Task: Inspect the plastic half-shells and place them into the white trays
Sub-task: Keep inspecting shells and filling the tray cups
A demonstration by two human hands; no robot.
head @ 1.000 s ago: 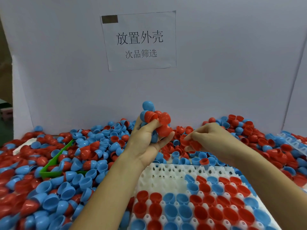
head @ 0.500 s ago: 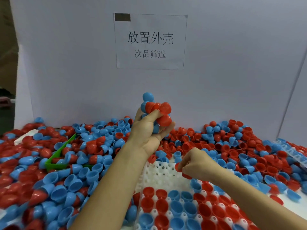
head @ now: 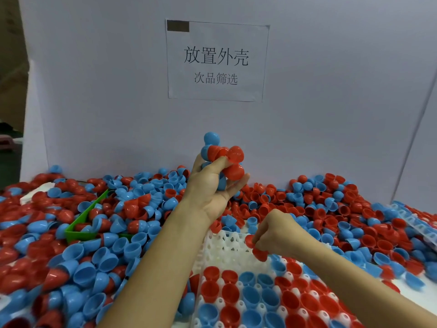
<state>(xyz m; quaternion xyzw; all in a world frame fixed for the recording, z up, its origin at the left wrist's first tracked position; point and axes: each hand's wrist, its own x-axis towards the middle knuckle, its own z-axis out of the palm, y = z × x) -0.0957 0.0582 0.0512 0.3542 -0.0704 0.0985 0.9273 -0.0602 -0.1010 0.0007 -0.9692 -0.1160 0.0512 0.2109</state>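
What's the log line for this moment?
left hand: raised, holding shell cluster | right hand: red shell over tray | tray: part filled

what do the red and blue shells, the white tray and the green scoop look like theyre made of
Red shells and blue shells: thin moulded plastic, smooth and semi-glossy, judging by soft highlights on the domes.
White tray: plastic too, likely matte, with moulded openwork cells and duller light.
Green scoop: probably rigid plastic, flat uniform colour with sharp straight edges; mostly buried, so finish is uncertain.
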